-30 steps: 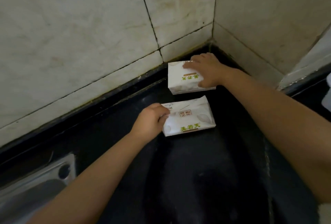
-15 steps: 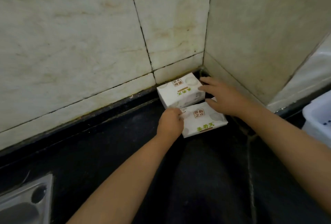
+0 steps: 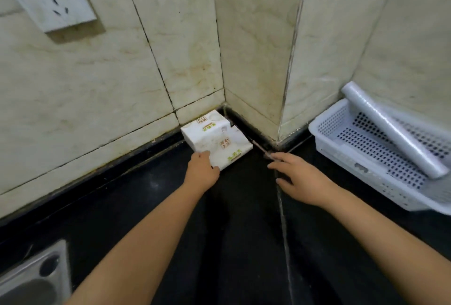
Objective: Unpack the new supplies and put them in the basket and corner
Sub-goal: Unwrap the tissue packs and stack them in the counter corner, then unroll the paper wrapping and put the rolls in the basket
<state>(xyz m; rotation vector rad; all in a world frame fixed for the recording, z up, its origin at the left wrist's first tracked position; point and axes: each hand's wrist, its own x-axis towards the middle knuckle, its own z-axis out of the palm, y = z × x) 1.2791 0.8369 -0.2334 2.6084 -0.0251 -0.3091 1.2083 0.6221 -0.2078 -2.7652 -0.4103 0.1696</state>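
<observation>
Now, left to right:
left hand (image 3: pixel 201 170): curled on near tissue pack (image 3: pixel 228 151), pushed in beside far tissue pack (image 3: pixel 203 127) in corner
right hand (image 3: pixel 299 177): off packs, open, empty
basket (image 3: pixel 341 158): holds roll (image 3: pixel 390 129)
task: corner placement nearly finished

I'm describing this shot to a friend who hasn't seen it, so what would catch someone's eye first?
Two white tissue packs pushed into the tiled corner on the black counter, the left hand touching the nearer one. The right hand hovers open beside them, holding nothing. At the right sits a white perforated basket with a roll of clear plastic wrap lying across it.
</observation>
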